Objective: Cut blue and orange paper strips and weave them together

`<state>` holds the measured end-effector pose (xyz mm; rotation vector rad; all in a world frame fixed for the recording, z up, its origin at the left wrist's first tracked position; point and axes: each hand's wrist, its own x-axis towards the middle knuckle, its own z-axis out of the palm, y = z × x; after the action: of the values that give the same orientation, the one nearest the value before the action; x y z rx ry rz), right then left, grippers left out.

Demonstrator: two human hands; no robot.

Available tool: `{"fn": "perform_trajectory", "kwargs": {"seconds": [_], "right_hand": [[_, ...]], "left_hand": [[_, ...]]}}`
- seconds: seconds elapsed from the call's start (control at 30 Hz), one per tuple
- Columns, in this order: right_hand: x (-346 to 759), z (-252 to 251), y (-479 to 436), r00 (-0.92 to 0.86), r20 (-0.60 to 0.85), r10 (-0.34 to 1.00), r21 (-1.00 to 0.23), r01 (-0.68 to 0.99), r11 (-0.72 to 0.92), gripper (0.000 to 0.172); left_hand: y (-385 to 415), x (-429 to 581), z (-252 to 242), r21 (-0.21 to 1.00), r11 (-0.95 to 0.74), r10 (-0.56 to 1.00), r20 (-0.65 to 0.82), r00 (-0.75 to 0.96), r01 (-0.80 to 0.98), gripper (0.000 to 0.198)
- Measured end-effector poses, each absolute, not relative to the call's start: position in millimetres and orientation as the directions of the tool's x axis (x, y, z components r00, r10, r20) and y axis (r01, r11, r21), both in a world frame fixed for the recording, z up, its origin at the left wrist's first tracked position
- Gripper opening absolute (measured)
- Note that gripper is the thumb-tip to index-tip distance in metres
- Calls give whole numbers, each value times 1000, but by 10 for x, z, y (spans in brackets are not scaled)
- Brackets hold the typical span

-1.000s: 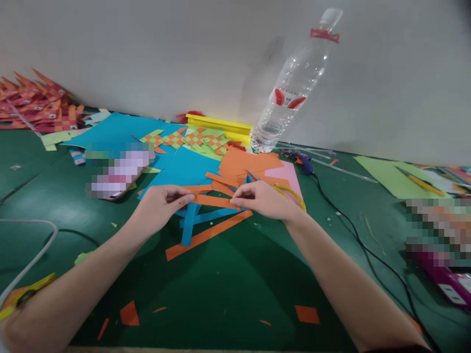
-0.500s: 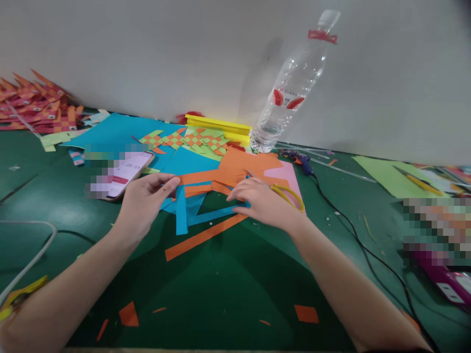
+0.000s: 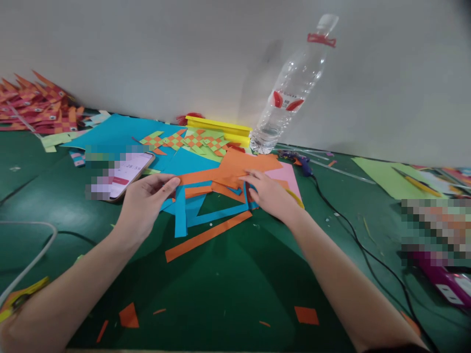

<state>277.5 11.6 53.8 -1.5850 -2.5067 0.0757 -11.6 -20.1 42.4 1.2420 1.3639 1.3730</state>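
Note:
My left hand is closed, thumb against fingers. It pinches the upper end of a blue paper strip together with the left end of an orange paper strip. My right hand lies over the orange paper pieces, its fingers apart and touching the paper near the orange strip's right part. Beneath that hand, yellow-handled scissors are mostly hidden. A second blue strip angles across the green table, and a loose orange strip lies in front of it.
Woven paper fish rest on coloured sheets at the back. A tilted water bottle stands by the wall. Left is a phone; right, a glue gun with a black cord. A purple power strip lies far right.
My right hand has moved slightly up and right, its fingers shifting from the blue strip's end onto the orange paper. My left hand keeps its pinch almost in place.

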Motion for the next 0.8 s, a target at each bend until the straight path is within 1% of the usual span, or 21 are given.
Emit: {"fn": "perform_trajectory", "kwargs": {"seconds": [0.13,0.33,0.43,0.5,0.57,0.6,0.67,0.73,0.77,0.8], "right_hand": [[2763,447,163,-429,113,896,-135,887,441,44],[2803,347,230,-393,172,903,-162,893,419,38],[2817,347,236,-340,191,921,-214,901,377,32],[2812,408,226,-303,213,929,-271,895,354,27],[2801,507,211,-261,246,934,-367,866,339,23],[2795,559,204,-234,256,938,-441,835,329,21],[2784,645,192,-152,246,957,-647,709,279,14],[2772,696,183,-76,214,974,-858,463,224,7],[2765,712,178,-51,183,982,-931,311,189,7],[2754,725,169,-37,142,989,-975,166,147,8]], "left_hand": [[-225,-108,454,986,-53,991,71,-111,160,24],[-285,-73,543,948,-94,995,94,13,304,24],[-312,-54,573,934,-117,993,98,70,339,23],[-319,-50,579,931,-126,990,99,97,344,22],[-316,-49,580,934,-122,990,90,109,337,22],[-312,-48,581,936,-114,990,81,113,332,22],[-303,-42,585,941,-93,991,57,121,324,22],[-297,-31,591,944,-69,991,27,133,323,21],[-296,-25,593,945,-58,990,12,142,323,21],[-295,-19,594,946,-47,988,-4,155,322,21]]}}
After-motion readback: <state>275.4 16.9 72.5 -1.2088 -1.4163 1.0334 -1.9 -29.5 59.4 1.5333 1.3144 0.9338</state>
